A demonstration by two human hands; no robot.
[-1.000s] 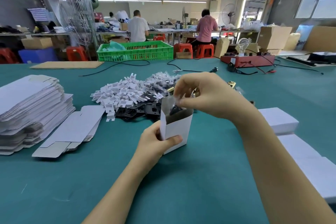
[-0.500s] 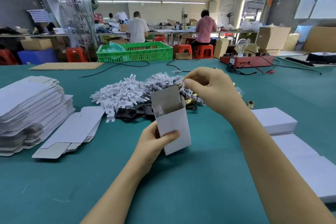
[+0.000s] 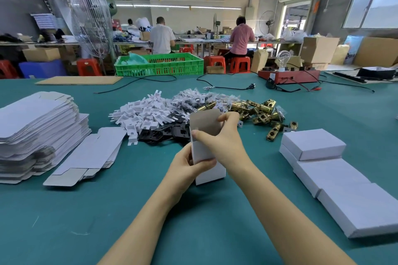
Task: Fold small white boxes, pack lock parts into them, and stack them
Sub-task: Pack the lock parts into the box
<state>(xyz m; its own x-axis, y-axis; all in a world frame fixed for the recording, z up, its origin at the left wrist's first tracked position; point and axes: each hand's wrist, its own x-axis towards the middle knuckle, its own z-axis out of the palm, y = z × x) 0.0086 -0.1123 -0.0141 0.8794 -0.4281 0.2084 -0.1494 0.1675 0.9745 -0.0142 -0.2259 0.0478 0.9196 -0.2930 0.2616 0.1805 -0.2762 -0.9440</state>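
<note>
Evidently you were closing the small white box [image 3: 210, 163], upright on the worktop [image 3: 129, 211]: left hand [image 3: 189, 168] curled around its lower body, right hand [image 3: 224, 137] pinching the top opening beneath the raised lid flap [image 3: 204, 121]. You needed side flaps tucked first; contents hidden.

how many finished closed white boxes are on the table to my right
4 visible: one on top, one beneath it, one nearer, one nearest. More may be hidden underneath.
</note>
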